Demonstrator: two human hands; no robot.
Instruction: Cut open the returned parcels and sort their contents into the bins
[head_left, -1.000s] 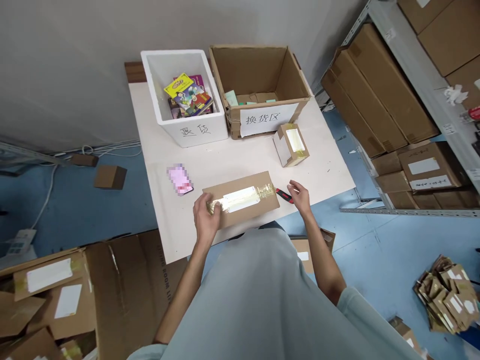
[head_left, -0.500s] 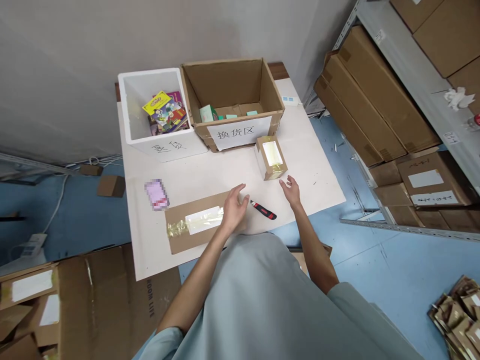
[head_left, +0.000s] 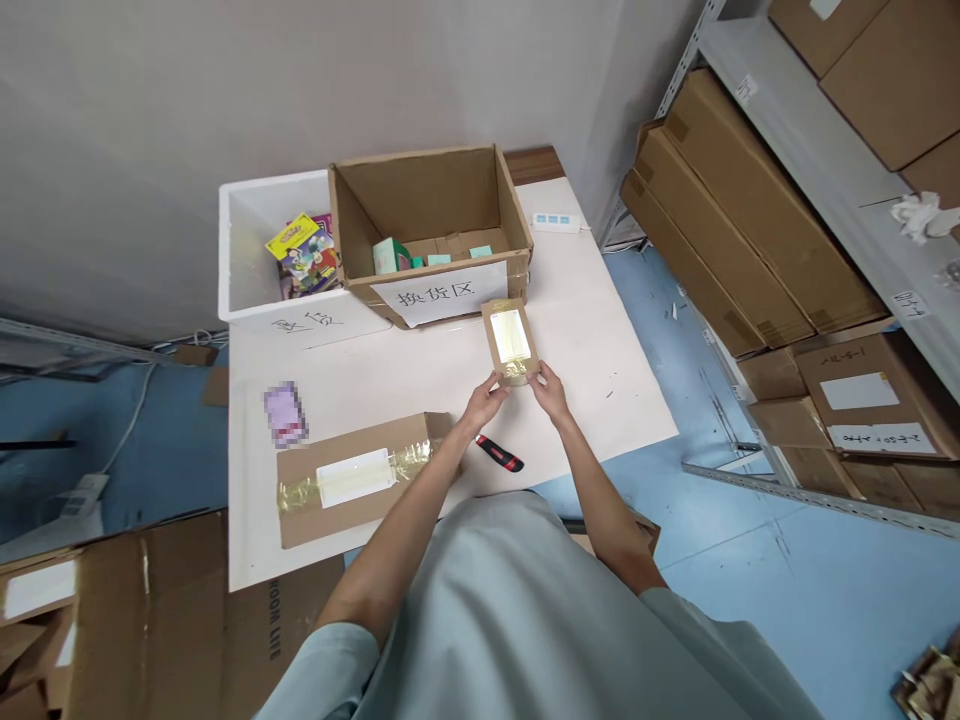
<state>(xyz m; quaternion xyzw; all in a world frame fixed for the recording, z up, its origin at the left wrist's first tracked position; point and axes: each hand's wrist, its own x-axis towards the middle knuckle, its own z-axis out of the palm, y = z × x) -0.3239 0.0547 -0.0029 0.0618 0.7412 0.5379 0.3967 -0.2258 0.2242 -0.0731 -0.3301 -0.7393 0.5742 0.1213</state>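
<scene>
A small cardboard box (head_left: 513, 335) with a white label and yellowish tape is gripped at its near end by both hands. My left hand (head_left: 484, 402) closes on its near left corner, and my right hand (head_left: 550, 392) closes on the near right corner. Whether the box is lifted off the table I cannot tell. Just below my left hand lies a red and black utility knife (head_left: 500, 453). A longer taped cardboard box (head_left: 360, 478) with a white label rests at the left, partly behind my left forearm.
At the back stand a white foam box (head_left: 225, 250) holding colourful booklets and an open carton (head_left: 420, 165) with small green boxes. A pixelated purple item (head_left: 286, 414) lies at left, a power strip (head_left: 556, 222) at back right. Shelving (head_left: 787, 95) with cartons flanks the right side.
Both hands have moved forward and inward from open positions and taken hold of the small box. Its labelled face is now turned more toward me. The view has shifted slightly.
</scene>
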